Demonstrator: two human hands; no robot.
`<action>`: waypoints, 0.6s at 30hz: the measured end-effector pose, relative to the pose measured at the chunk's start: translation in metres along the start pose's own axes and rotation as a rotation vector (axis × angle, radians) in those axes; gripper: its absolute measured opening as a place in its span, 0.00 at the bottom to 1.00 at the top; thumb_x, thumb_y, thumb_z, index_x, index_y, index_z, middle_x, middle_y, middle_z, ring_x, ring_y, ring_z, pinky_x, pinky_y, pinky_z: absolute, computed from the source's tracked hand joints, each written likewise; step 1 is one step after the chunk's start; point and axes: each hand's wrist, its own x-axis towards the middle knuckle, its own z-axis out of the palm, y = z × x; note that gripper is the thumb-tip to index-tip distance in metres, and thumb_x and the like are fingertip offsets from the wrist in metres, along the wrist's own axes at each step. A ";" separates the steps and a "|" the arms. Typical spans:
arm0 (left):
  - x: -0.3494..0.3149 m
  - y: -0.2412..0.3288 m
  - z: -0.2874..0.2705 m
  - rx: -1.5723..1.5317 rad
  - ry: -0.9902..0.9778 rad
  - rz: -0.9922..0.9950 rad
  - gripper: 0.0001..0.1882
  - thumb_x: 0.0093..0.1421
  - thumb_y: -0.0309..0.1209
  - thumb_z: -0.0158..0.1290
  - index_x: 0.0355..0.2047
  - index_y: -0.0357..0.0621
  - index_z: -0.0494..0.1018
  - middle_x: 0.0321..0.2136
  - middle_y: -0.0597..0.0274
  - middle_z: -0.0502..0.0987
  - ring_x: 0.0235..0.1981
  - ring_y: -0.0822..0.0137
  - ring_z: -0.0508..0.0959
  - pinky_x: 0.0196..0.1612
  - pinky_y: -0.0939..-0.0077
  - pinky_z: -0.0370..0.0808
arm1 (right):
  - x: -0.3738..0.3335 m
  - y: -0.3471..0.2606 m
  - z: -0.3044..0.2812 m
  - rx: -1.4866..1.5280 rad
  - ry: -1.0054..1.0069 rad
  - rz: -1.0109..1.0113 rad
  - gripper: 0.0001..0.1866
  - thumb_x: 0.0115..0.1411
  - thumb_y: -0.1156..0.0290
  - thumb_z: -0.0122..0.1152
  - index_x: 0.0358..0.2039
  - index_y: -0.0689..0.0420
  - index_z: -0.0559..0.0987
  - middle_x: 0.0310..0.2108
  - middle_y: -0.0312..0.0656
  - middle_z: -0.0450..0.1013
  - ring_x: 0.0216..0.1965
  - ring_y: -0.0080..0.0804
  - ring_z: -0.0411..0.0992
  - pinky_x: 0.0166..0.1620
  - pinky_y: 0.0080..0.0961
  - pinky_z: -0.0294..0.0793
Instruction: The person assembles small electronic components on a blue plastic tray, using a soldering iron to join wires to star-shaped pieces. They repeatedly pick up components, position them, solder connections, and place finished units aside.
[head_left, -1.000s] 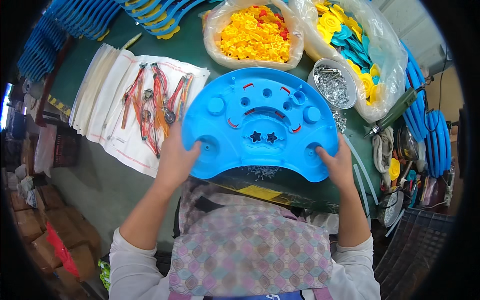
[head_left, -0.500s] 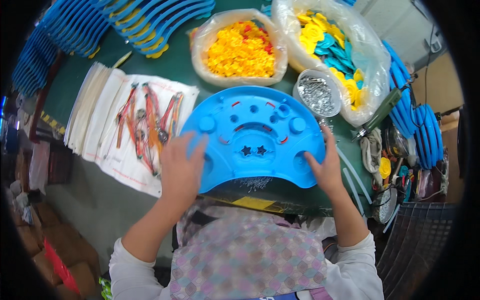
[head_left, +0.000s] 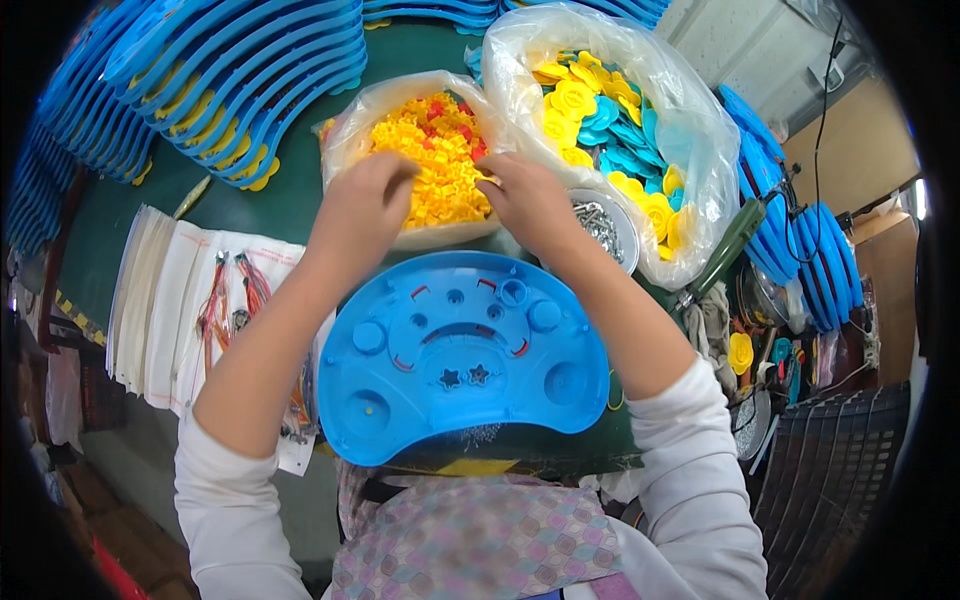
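Observation:
A blue curved plastic shell (head_left: 460, 330) lies hollow side up in front of me, with round posts, two star-shaped holes and several small red strips in it. Beyond it stands a clear plastic bag (head_left: 345, 150) filled with small yellow plastic parts (head_left: 435, 150), a few red ones among them. My left hand (head_left: 362, 210) is at the bag's left side, fingers bent in over the yellow parts. At the right side my right hand (head_left: 535, 208) has thumb and fingers pinched together at the heap. What either hand's fingertips hold cannot be made out.
A bag of yellow and teal flower-shaped parts (head_left: 620, 130) and a bowl of screws (head_left: 600, 225) stand at the right, near a green power screwdriver (head_left: 730, 245). Wire bundles (head_left: 245, 290) lie on white sheets at left. Blue shells (head_left: 250, 80) are stacked at the back.
Both hands have left the sides of the blue shell and reached forward to the bag of yellow parts. The view has shifted, so the shell appears lower and further left.

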 end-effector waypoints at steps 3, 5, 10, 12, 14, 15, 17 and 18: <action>0.056 -0.023 0.033 -0.070 0.075 0.073 0.09 0.63 0.26 0.53 0.40 0.35 0.79 0.39 0.45 0.81 0.42 0.46 0.81 0.49 0.57 0.77 | 0.033 0.004 0.032 -0.258 -0.141 0.081 0.10 0.61 0.69 0.62 0.41 0.58 0.82 0.40 0.50 0.79 0.42 0.49 0.78 0.46 0.43 0.78; 0.084 -0.032 0.057 -0.111 -0.003 0.084 0.09 0.62 0.26 0.55 0.41 0.36 0.79 0.40 0.46 0.82 0.42 0.48 0.81 0.49 0.59 0.77 | 0.029 0.016 0.043 -0.285 -0.114 0.037 0.08 0.59 0.71 0.63 0.39 0.57 0.80 0.40 0.49 0.77 0.43 0.48 0.78 0.45 0.43 0.78; 0.102 -0.036 0.097 0.460 -0.236 0.183 0.13 0.57 0.32 0.62 0.42 0.41 0.81 0.45 0.52 0.79 0.51 0.51 0.77 0.57 0.61 0.75 | -0.009 0.010 0.012 0.072 -0.057 -0.136 0.11 0.59 0.76 0.65 0.43 0.56 0.78 0.40 0.45 0.76 0.37 0.45 0.77 0.42 0.38 0.78; 0.103 -0.034 0.103 0.545 -0.258 0.136 0.16 0.54 0.37 0.66 0.41 0.43 0.83 0.48 0.52 0.77 0.54 0.52 0.73 0.58 0.58 0.72 | -0.031 -0.007 -0.018 0.220 -0.104 -0.049 0.11 0.59 0.77 0.66 0.43 0.56 0.78 0.40 0.44 0.76 0.37 0.39 0.78 0.42 0.32 0.79; 0.105 -0.036 0.109 0.603 -0.214 0.184 0.17 0.53 0.37 0.66 0.42 0.44 0.83 0.47 0.52 0.77 0.53 0.53 0.73 0.56 0.58 0.73 | -0.054 -0.013 -0.039 0.385 -0.204 0.068 0.12 0.59 0.79 0.68 0.44 0.58 0.78 0.40 0.42 0.77 0.37 0.33 0.78 0.43 0.27 0.79; 0.104 -0.039 0.110 0.592 -0.185 0.233 0.16 0.53 0.37 0.67 0.40 0.44 0.83 0.45 0.54 0.77 0.52 0.54 0.73 0.54 0.57 0.73 | -0.064 -0.015 -0.045 0.472 -0.249 0.129 0.13 0.59 0.80 0.68 0.44 0.58 0.78 0.41 0.42 0.77 0.37 0.30 0.79 0.43 0.25 0.79; 0.097 -0.042 0.110 0.517 -0.138 0.278 0.13 0.53 0.35 0.65 0.38 0.45 0.82 0.45 0.55 0.78 0.52 0.53 0.74 0.55 0.57 0.73 | -0.081 -0.018 -0.052 0.548 -0.279 0.160 0.13 0.58 0.82 0.68 0.43 0.60 0.78 0.41 0.41 0.78 0.38 0.28 0.79 0.44 0.25 0.79; 0.095 -0.040 0.106 0.486 -0.112 0.303 0.12 0.53 0.34 0.65 0.37 0.45 0.82 0.46 0.56 0.78 0.52 0.53 0.74 0.56 0.57 0.73 | -0.086 -0.021 -0.055 0.589 -0.288 0.169 0.13 0.58 0.83 0.68 0.43 0.61 0.78 0.41 0.40 0.78 0.38 0.26 0.79 0.44 0.24 0.79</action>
